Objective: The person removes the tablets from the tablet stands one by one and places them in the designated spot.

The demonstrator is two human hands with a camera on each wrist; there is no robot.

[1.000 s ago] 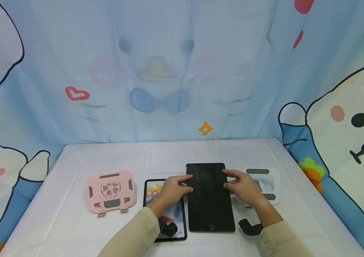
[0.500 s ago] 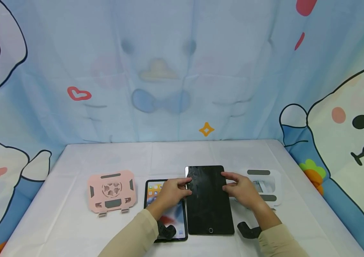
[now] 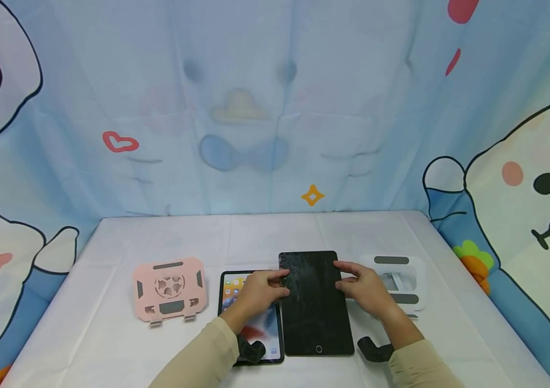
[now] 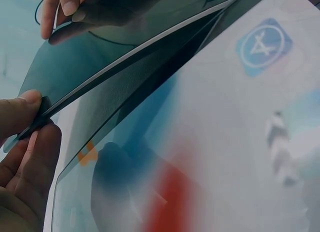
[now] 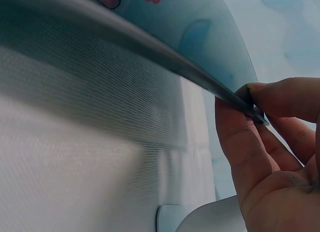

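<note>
A black tablet with a dark screen and a round home button is held between both hands. My left hand pinches its left edge, thumb on the screen side and fingers beneath, as the left wrist view shows. On the opposite edge, my right hand pinches with thumb and fingers. The right wrist view shows the tablet's thin rim raised above the white cloth. Just left of it lies a second tablet with a lit screen of app icons, partly covered by my left hand and wrist.
A pink folding stand with grey pads lies flat at the left. At the right is a white stand, partly behind my right hand. White cloth covers the table, and a printed blue curtain hangs behind its far edge.
Both hands have brought the black tablet slightly nearer and lower in the head view, mostly in the first half second. Their pinch on its edges is the same.
</note>
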